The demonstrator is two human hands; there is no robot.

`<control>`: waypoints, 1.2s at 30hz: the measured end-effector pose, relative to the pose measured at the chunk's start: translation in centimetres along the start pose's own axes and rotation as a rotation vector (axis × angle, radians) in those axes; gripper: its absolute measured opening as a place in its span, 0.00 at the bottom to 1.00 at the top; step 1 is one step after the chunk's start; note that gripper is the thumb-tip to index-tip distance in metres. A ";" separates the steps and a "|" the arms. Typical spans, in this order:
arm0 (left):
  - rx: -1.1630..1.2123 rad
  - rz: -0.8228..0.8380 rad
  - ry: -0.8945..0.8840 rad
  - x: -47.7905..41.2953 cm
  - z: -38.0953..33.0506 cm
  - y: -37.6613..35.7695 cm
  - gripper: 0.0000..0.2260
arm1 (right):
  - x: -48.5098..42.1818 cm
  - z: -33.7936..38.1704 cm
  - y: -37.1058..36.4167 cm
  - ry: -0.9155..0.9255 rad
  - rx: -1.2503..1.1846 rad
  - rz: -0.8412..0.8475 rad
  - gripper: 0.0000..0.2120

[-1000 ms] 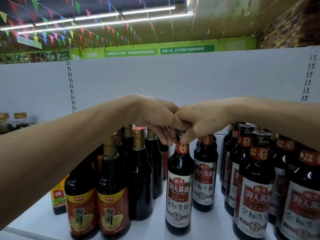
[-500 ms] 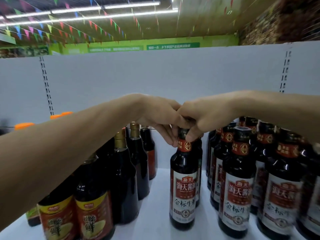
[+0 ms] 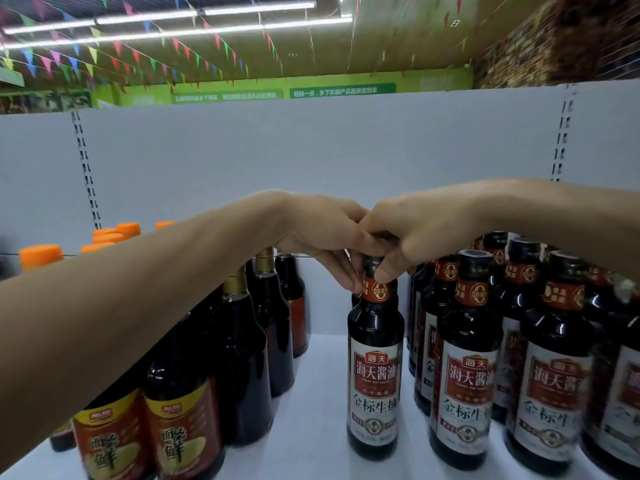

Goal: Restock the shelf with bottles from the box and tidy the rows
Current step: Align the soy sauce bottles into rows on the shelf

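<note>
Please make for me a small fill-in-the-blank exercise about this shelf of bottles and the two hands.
1. The left hand and the right hand hold one soy sauce bottle by its ____ end.
2. That bottle stands ____ on the white shelf.
3. The caps at the far left are ____ in colour.
Missing words: top; upright; orange.

Bare left hand [image 3: 322, 233], right hand [image 3: 426, 230], forearms [image 3: 138, 306] apparently bare
</note>
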State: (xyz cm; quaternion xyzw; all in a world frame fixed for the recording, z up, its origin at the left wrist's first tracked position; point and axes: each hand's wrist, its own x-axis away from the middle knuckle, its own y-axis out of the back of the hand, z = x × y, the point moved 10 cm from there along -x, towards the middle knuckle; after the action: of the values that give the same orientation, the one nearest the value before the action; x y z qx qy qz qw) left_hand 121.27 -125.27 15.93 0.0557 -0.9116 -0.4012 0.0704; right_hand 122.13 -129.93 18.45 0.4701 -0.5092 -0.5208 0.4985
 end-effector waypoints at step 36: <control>0.496 -0.689 -0.211 3.6 10.5 -10.9 0.23 | 5.7 -0.4 -15.5 -0.370 -0.263 -0.854 0.42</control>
State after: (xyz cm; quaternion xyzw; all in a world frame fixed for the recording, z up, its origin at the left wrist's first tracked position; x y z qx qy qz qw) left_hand 116.44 -125.55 1.11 0.3306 -0.9107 -0.1738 -0.1764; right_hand 121.56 -135.86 3.08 0.4695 -0.2806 -0.8138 0.1964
